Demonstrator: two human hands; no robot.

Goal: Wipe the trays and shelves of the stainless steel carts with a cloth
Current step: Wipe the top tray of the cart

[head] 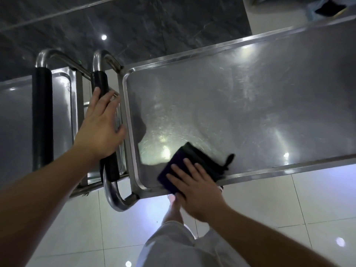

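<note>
Blur smears the dark folded cloth [189,166] at the near left corner of the shiny stainless steel cart tray [250,105], whose far end runs out of frame. The right hand [194,186] presses flat on the cloth, fingers straight. The left hand [102,124] rests with spread fingers on the black foam-padded handle [100,83]. A second steel cart [15,112] stands just beside, partly cut off.

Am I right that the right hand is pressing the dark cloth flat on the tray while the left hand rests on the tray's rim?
Not quite: the head view shows the left hand resting on the cart's black-padded handle, not the rim. The right hand does press the dark cloth on the tray.
</note>
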